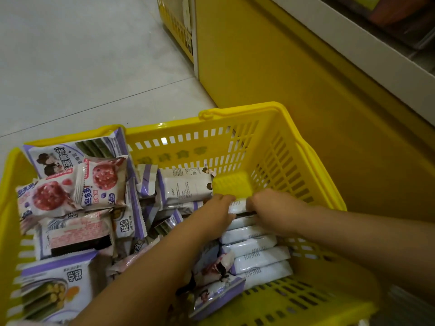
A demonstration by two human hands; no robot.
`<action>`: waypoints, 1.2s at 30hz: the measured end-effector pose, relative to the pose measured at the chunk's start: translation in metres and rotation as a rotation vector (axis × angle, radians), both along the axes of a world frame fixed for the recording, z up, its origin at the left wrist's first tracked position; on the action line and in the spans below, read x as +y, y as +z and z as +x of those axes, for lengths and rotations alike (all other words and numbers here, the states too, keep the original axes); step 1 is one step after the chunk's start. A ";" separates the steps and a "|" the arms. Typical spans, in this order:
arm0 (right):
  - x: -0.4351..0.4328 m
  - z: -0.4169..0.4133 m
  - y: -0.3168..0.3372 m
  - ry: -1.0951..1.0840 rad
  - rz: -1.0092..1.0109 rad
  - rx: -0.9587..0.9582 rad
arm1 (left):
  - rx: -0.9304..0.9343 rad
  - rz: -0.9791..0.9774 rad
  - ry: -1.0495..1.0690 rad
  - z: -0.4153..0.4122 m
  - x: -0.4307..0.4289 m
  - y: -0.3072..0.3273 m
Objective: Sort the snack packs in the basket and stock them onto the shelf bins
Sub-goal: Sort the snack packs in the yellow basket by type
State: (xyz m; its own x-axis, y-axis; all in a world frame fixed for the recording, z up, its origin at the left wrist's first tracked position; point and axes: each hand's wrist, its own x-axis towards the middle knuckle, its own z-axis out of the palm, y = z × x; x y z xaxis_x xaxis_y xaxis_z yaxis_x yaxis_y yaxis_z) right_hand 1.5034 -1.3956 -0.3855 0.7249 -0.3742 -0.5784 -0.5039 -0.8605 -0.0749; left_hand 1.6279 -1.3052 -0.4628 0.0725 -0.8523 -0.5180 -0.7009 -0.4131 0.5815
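My left hand (219,211) and my right hand (274,208) are both down inside the yellow basket (237,114), close together near its right wall. Between them sits a white pack (238,205). The fingers of both hands curl over its top edge, so each pinches it from its own side. That pack stands at the far end of a row of white packs (256,251), which stand on edge one behind another. The row runs along the right wall toward the near right corner. Beyond my knuckles, the far right corner shows a bare patch of the basket floor. The left half of the basket holds a loose heap. Two berry packs (101,182) lie tilted on top near the left wall. A purple pack (70,152) leans into the far left corner, and a green-roll pack (54,288) lies flat in the near left corner. A printed white pack (186,184) lies on its back by the middle of the far wall. The basket rests on the grey floor (70,67), with its right side just beside the yellow shelf base (294,78).
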 end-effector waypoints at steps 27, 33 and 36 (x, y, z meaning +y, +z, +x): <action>-0.007 0.026 -0.010 0.289 0.022 0.198 | -0.674 0.155 -0.230 0.058 0.004 0.030; -0.015 0.039 0.002 0.479 -0.027 0.373 | -0.650 0.078 -0.182 0.057 -0.011 0.052; -0.015 0.038 0.003 0.482 0.000 0.416 | -0.363 0.071 -0.026 0.059 -0.025 0.069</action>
State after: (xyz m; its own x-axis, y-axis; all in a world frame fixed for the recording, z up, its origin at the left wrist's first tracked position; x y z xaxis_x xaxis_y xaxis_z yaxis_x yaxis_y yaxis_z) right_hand 1.5418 -1.4107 -0.3826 0.5263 -0.0619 -0.8480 -0.0466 -0.9979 0.0439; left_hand 1.6873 -1.3306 -0.3942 0.2416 -0.8190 -0.5205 -0.8670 -0.4231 0.2632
